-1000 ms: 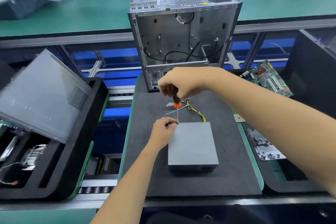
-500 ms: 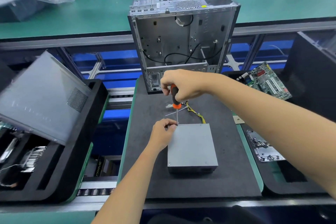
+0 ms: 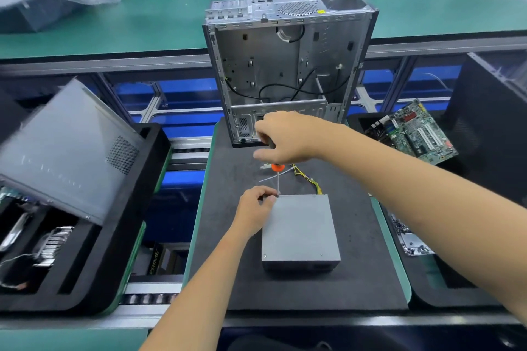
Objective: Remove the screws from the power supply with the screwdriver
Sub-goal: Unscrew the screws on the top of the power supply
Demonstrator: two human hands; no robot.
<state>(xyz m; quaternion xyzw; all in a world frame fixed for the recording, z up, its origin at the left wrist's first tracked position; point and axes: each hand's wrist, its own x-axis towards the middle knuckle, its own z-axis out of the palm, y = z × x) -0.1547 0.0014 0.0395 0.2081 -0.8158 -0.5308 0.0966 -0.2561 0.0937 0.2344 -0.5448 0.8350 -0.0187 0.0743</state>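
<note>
A grey metal power supply [image 3: 301, 232] lies flat on the black foam mat [image 3: 228, 265], its yellow and black cables [image 3: 306, 181] trailing off the far side. My right hand [image 3: 285, 137] grips the black and orange handle of a screwdriver [image 3: 276, 177], which stands nearly upright with its tip on the box's far left corner. My left hand [image 3: 255, 208] sits at that corner, its fingers pinching the shaft close to the tip. The screw itself is hidden by the fingers.
An empty open computer case [image 3: 288, 65] stands upright at the mat's far end. A grey side panel [image 3: 65, 151] leans on a black foam tray at the left. At the right lie a green motherboard [image 3: 413, 131] and a tray of loose screws [image 3: 410, 239].
My right hand has turned on the handle, its fingers now spread wider over it. The left hand and the power supply stay where they were.
</note>
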